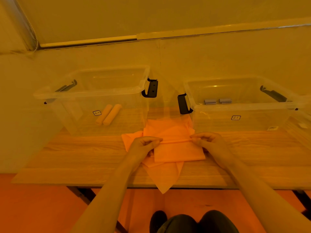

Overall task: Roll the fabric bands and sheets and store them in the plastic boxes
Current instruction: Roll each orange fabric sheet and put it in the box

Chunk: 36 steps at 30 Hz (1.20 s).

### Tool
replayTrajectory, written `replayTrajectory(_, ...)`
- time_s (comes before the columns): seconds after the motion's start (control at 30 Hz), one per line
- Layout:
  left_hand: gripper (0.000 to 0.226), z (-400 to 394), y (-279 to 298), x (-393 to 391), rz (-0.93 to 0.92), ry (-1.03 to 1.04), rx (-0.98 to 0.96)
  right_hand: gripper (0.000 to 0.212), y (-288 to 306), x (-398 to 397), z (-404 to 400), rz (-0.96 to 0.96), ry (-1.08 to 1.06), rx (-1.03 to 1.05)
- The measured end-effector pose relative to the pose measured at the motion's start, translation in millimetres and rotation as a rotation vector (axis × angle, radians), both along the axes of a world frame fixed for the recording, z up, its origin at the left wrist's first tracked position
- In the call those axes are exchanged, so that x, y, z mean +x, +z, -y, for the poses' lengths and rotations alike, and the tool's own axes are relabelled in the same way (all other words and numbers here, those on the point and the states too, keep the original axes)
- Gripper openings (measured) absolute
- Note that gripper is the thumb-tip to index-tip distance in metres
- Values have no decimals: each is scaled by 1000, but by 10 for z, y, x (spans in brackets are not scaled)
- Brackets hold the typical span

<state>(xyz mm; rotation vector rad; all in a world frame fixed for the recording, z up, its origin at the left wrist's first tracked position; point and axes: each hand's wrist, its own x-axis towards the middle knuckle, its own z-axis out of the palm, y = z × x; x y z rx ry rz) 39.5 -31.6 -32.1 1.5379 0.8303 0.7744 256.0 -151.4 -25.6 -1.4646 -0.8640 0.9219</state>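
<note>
An orange fabric sheet lies on top of a pile of orange sheets in the middle of the wooden table. Its far edge is turned into a thin roll. My left hand pinches the left end of that roll and my right hand pinches the right end. Behind stand two clear plastic boxes. The left box holds two rolled orange sheets. The right box holds two small grey rolled bands.
One corner of the pile hangs over the table's front edge. Black latch handles stick out from the boxes' sides, two of them facing the gap between the boxes. My knees show below the table. A wall rises behind the boxes.
</note>
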Motion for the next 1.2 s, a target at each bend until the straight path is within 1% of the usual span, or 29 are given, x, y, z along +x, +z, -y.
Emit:
replayTrajectory(0.13, 21, -14, -15, 2, -10, -6, 16, 12, -1, -10, -10, 34, -25, 10)
replayTrajectory(0.2, 20, -15, -18, 7, -17, -4, 17, 19, -5, 1, -13, 19, -16, 4)
replayTrajectory(0.27, 13, -11, -18, 7, -19, -3, 14, 26, -14, 15, -13, -10, 0, 3)
replayTrajectory(0.33, 8, -4, -16, 7, -23, -1, 17, 23, -27, 21, -14, -12, 3, -3)
replayTrajectory(0.43, 6, -12, -9, 16, -63, -10, 46, 12, -24, 2, -14, 35, 6, -13)
replayTrajectory(0.5, 6, -12, -5, 23, -75, -15, 55, 10, -11, -11, -21, 61, 4, -13)
replayTrajectory(0.57, 6, -8, -7, 25, -61, -12, 51, 11, 8, -16, -18, 84, 4, -18)
replayTrajectory(0.8, 20, 0, -9, 17, -3, -10, 2, 16, 17, -16, 8, 26, 24, 11)
replayTrajectory(0.9, 15, 7, -4, 9, 5, 4, -11, 13, 10, -5, 2, 30, 12, -5)
replayTrajectory(1.03, 13, 12, -3, 6, 4, -1, -13, 11, -4, -13, -9, 28, -14, -5)
replayTrajectory(1.13, 22, 11, -5, 9, 4, -3, -18, 18, -12, 3, -1, 6, -11, 0)
replayTrajectory(1.2, 21, 8, -6, 5, -10, -6, -12, 23, -15, 10, 0, -22, -1, 0)
